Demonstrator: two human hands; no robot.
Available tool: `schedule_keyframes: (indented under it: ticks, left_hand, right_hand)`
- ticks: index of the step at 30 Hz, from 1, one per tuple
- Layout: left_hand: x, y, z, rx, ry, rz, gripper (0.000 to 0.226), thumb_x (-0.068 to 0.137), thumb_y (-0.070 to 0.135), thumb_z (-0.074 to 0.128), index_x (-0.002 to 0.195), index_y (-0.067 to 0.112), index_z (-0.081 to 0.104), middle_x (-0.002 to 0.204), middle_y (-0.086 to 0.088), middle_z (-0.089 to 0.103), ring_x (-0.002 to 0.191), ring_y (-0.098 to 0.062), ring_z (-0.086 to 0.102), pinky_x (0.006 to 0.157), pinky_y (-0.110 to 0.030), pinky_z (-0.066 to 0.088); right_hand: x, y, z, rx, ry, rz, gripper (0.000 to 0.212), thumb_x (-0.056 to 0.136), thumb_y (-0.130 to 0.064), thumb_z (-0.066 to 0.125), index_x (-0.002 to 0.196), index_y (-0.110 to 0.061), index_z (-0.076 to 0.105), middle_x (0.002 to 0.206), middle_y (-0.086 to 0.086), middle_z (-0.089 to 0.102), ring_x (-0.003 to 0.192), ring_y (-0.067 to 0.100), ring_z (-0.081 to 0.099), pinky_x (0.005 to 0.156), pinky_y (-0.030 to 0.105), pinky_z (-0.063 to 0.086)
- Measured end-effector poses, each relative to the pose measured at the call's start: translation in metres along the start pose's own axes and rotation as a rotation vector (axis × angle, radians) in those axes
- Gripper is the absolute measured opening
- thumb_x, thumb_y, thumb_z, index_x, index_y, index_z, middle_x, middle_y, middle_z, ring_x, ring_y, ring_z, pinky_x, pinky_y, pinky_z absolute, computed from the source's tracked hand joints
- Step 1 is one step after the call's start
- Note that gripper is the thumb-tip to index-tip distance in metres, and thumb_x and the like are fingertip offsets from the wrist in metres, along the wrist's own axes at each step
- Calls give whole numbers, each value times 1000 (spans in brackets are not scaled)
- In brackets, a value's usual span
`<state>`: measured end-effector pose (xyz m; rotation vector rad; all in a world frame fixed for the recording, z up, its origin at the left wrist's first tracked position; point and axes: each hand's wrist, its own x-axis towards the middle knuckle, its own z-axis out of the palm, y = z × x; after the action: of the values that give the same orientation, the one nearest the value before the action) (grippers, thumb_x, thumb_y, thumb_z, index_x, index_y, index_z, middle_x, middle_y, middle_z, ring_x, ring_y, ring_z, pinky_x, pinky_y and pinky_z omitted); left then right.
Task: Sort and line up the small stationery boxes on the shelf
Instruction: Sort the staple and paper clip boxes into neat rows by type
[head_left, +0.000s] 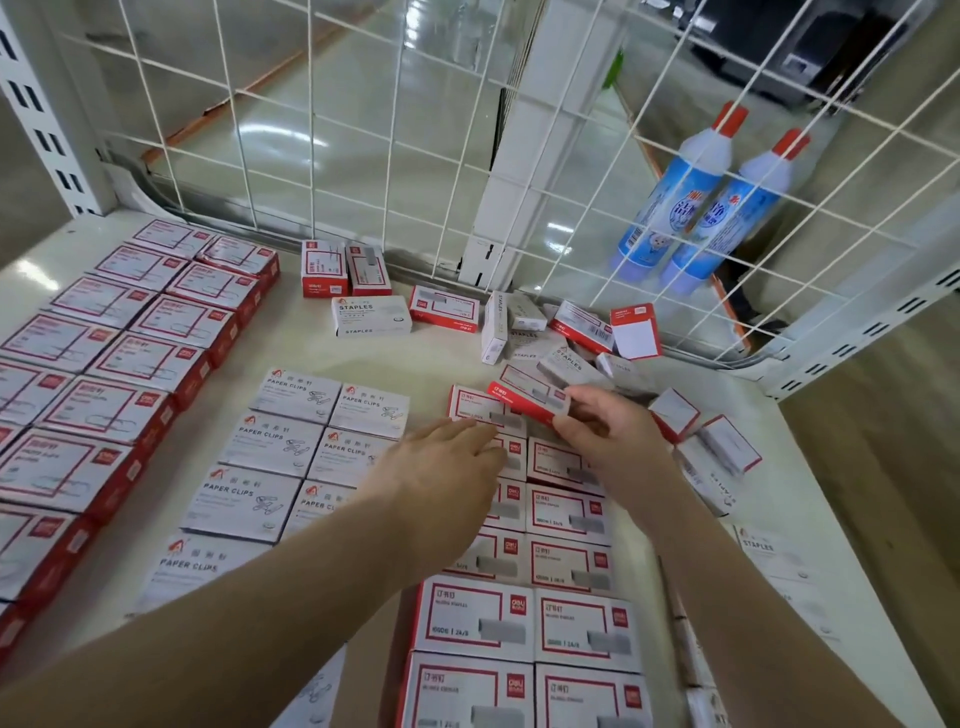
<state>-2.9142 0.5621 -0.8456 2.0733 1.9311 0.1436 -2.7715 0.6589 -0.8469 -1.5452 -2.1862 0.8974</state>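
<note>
- The right hand (608, 431) pinches a red-and-white staple box (527, 402), tilted, at the far end of the red-framed staple rows (524, 618).
- The left hand (441, 467) rests flat, fingers spread, on those rows beside it.
- Paper-clip boxes (280, 447) lie in two columns to the left.
- Loose staple boxes (566, 338) pile up on the far right by the wire grid (363, 156).

1. Single head-worn wide-angle view; no second view to overlap with.
2. It looked forward and steeply down onto the shelf (441, 358).
3. It sat close: both forearms entered from the bottom edge.
4. The wire grid (363, 130) at the back filled the top of frame.
</note>
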Motion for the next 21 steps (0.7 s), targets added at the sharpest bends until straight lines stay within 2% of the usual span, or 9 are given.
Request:
schedule_keyframes:
  ticks: [3, 7, 9, 12, 15, 17, 21]
  left_hand:
    - [1, 4, -2, -1, -9, 4, 47, 100, 30, 34, 146, 27, 22, 154, 9, 16, 142, -13, 12, 114, -30, 11]
    - [-2, 5, -1, -7, -49, 2, 50, 101, 30, 32, 147, 29, 15, 156, 11, 8, 143, -11, 6, 114, -30, 9]
    - [-4, 5, -1, -24, -59, -3, 50, 101, 31, 31, 147, 30, 14, 156, 11, 6, 143, -10, 3, 114, -29, 7]
    - [-2, 4, -2, -55, -51, -6, 46, 101, 33, 27, 146, 29, 20, 155, 11, 11, 142, -11, 8, 114, -29, 11]
    - [2, 7, -2, -67, -55, -12, 44, 101, 34, 27, 145, 29, 24, 155, 10, 14, 142, -12, 11, 114, -29, 13]
    - [4, 8, -1, -71, -62, -11, 44, 101, 34, 27, 144, 28, 26, 155, 10, 15, 142, -13, 13, 114, -30, 14]
    - [6, 8, 0, -97, -52, -22, 43, 101, 34, 28, 143, 28, 29, 154, 10, 18, 141, -12, 16, 113, -29, 17]
  right_hand:
    - [0, 1, 3, -19, -30, 0, 36, 92, -23, 54, 128, -17, 51, 109, -6, 58, 94, 6, 53, 71, 12, 44]
    - [-1, 4, 4, -30, -15, -6, 39, 93, -25, 53, 131, -17, 48, 110, -8, 55, 98, 7, 53, 75, 15, 46]
    - [-3, 6, 1, -7, 34, -3, 38, 94, -24, 51, 131, -17, 47, 112, -8, 55, 96, 5, 51, 66, 7, 42]
    - [-5, 12, -5, -7, 51, 20, 30, 94, -22, 51, 124, -21, 50, 97, -18, 53, 88, -1, 53, 54, 3, 40]
    - [-4, 17, -8, -25, 25, 36, 35, 94, -24, 50, 129, -20, 48, 103, -15, 54, 79, -9, 47, 53, 4, 39]
    - [-1, 18, -8, -39, 29, 28, 36, 95, -25, 49, 130, -19, 47, 109, -10, 56, 80, -5, 48, 53, 5, 37]
    - [1, 19, -7, -49, 54, 36, 36, 95, -25, 49, 130, -18, 47, 109, -9, 54, 89, 0, 46, 56, 7, 36]
